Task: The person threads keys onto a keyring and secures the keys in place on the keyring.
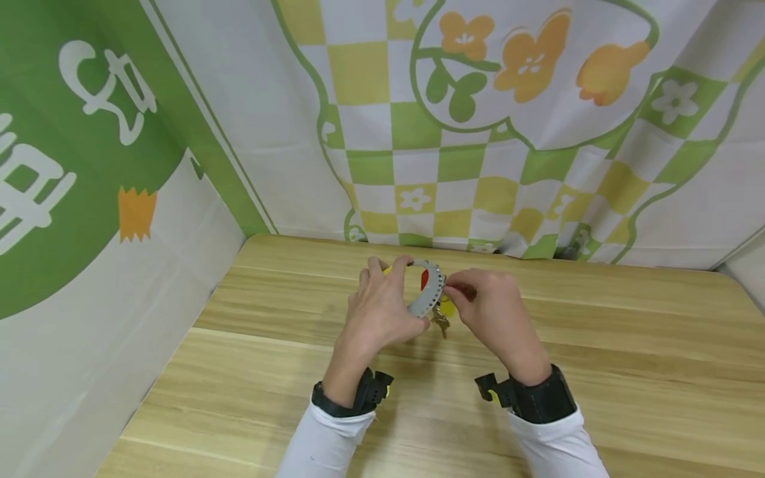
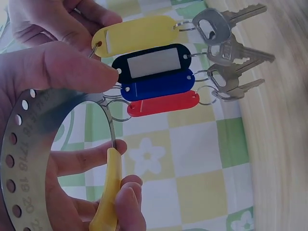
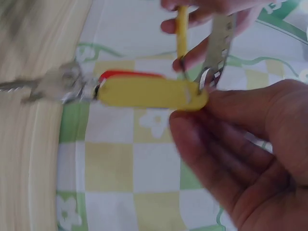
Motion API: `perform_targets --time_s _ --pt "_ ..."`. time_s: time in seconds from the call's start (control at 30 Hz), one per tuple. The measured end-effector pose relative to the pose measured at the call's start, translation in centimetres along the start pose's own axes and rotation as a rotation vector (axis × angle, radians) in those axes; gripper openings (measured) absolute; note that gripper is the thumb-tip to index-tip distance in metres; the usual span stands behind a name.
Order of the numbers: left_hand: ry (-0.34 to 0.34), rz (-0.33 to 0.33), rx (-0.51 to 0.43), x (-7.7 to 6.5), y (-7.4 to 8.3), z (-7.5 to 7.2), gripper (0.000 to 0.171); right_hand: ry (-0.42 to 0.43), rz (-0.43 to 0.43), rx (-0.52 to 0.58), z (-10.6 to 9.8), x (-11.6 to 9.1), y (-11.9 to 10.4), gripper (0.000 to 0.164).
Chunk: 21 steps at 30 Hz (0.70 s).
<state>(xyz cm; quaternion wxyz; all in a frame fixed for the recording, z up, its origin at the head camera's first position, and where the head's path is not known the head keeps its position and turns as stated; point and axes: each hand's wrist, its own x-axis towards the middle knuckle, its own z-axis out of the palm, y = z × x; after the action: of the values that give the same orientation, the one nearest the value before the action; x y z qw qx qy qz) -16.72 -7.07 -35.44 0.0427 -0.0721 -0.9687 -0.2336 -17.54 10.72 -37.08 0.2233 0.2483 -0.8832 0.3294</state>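
My left hand [image 1: 379, 309] grips a flat metal key ring holder [image 1: 431, 295] with numbered holes along its curved edge and a yellow handle [image 2: 108, 187]. Black [image 2: 154, 63], blue [image 2: 159, 86] and red [image 2: 163, 103] key tags hang from it by small split rings, each with a key. A yellow key tag [image 3: 144, 92] is pinched at its ring end between thumb and fingers of my right hand [image 1: 496, 315], close against the holder's edge. Whether its ring passes through a hole is hard to tell. Several metal keys [image 2: 211, 26] dangle from the tags.
Both hands are above a wooden table [image 1: 251, 385], near its back edge. Behind the table hangs a checked green, yellow and white cloth [image 1: 412, 133]. A green and white printed cloth [image 1: 78, 199] covers the left side.
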Motion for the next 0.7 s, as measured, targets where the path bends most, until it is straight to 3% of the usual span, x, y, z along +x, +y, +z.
perform_targets --time_s 0.23,0.37,0.5,0.7 --pt "0.005 -0.013 0.012 -0.03 0.11 0.08 0.093 -0.065 0.233 0.106 -0.24 -0.04 -0.41 0.006" --pt "0.011 -0.015 0.011 -0.06 0.08 0.13 0.093 -0.07 0.309 0.152 -0.29 -0.06 -0.6 0.007" --pt "0.012 -0.015 0.008 -0.06 0.08 0.14 0.093 -0.037 0.294 0.132 -0.17 -0.04 -0.66 0.007" --pt "0.008 -0.01 0.008 -0.06 0.18 0.15 0.093 0.012 0.178 0.07 0.06 0.0 -0.47 0.005"
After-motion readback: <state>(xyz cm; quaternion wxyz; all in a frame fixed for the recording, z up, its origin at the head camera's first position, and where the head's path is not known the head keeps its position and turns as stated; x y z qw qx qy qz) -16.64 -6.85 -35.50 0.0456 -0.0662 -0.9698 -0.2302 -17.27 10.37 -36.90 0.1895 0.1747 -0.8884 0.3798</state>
